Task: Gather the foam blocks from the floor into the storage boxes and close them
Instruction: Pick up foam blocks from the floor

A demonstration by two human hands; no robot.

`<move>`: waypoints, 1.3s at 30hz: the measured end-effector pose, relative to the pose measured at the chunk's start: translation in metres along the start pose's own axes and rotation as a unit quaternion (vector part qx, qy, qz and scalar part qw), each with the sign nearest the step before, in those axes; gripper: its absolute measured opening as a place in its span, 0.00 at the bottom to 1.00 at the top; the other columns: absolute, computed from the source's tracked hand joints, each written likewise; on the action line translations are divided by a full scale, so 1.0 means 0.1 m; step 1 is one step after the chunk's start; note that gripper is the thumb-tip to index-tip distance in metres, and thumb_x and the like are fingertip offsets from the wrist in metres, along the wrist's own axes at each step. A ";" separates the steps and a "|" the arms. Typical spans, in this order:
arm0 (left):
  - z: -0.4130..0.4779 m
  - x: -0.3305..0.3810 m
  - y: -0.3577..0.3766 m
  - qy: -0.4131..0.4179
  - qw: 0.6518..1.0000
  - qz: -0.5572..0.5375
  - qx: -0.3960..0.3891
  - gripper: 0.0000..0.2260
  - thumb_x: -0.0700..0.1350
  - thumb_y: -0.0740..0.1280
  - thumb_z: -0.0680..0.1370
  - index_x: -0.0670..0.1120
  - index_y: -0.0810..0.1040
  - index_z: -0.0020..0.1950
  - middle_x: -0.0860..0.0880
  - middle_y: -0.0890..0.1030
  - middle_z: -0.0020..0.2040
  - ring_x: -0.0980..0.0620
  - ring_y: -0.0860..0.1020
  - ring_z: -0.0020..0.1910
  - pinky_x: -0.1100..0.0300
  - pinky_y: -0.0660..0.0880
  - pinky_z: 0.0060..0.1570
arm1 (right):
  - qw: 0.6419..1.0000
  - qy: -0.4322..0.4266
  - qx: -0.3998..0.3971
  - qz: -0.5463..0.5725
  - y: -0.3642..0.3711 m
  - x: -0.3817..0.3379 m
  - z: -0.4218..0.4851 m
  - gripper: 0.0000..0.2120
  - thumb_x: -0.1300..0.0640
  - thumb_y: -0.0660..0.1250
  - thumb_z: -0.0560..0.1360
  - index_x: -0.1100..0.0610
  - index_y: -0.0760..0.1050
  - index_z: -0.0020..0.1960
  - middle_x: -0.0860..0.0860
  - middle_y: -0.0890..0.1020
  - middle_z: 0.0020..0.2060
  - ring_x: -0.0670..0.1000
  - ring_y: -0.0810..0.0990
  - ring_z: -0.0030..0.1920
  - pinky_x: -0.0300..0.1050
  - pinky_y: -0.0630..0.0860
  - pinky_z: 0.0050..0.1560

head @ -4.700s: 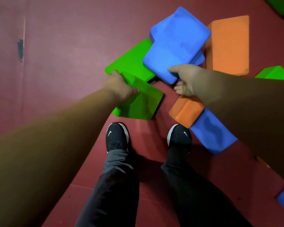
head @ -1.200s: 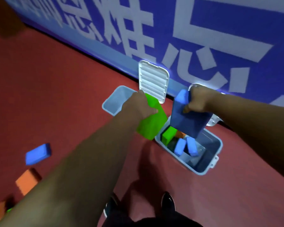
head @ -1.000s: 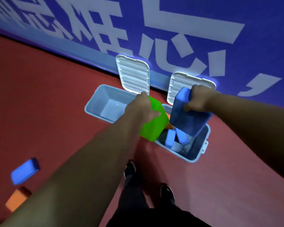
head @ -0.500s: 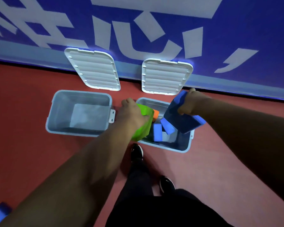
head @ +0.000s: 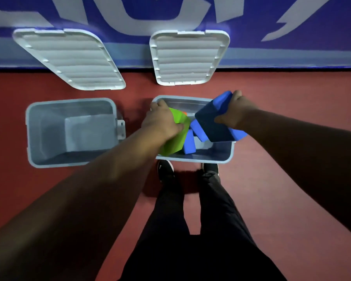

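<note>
While my left hand [head: 162,120] grips the green foam block [head: 175,138] and my right hand [head: 234,111] the large blue foam block [head: 213,122] over the grey plastic storage box [head: 193,159], they may jam proud of its rim.

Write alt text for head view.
Left hand grips a green foam block and right hand a blue foam block over the right storage box. Left storage box looks empty; left lid and right lid lie by the wall.

Dim, soft, wide-angle bowing; forearms shadowed.
</note>
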State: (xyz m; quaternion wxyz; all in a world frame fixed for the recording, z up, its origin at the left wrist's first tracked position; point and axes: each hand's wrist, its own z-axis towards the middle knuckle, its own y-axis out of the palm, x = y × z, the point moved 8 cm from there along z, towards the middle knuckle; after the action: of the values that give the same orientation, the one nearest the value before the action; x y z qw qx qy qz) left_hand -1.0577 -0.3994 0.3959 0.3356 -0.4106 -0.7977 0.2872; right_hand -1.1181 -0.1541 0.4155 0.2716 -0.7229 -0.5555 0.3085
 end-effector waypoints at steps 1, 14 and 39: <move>0.06 0.03 0.13 0.003 1.000 -0.003 -0.009 0.47 0.64 0.78 0.69 0.41 0.60 0.76 0.39 0.66 0.73 0.36 0.74 0.69 0.45 0.74 0.67 | 1.000 0.008 -0.002 0.007 0.06 0.10 0.09 0.40 0.45 0.78 0.71 0.64 0.61 0.69 0.61 0.74 0.61 0.63 0.77 0.60 0.51 0.70 0.50; 0.61 0.76 1.99 0.149 0.980 0.122 -0.042 0.41 0.60 0.79 0.63 0.45 0.68 0.69 0.44 0.72 0.64 0.40 0.76 0.61 0.44 0.79 0.54 | 0.997 0.066 0.006 0.026 1.02 1.32 1.13 0.39 0.43 0.77 0.70 0.61 0.62 0.68 0.57 0.75 0.56 0.63 0.79 0.59 0.53 0.72 0.47; 1.35 0.83 3.34 0.107 0.969 0.184 -0.125 0.19 0.41 0.66 0.77 0.40 0.69 0.66 0.39 0.73 0.65 0.36 0.75 0.64 0.44 0.74 0.57 | 0.990 -0.026 -0.130 0.039 1.91 1.76 2.02 0.17 0.51 0.63 0.73 0.51 0.81 0.59 0.54 0.85 0.52 0.58 0.81 0.51 0.42 0.72 0.45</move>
State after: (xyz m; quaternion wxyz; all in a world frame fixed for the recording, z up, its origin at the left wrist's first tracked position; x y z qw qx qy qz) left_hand -1.0441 -0.1874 0.0933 0.3066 -0.6172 -0.6976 0.1961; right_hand -1.1135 -0.0181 0.1161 0.1486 -0.7650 -0.5689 0.2630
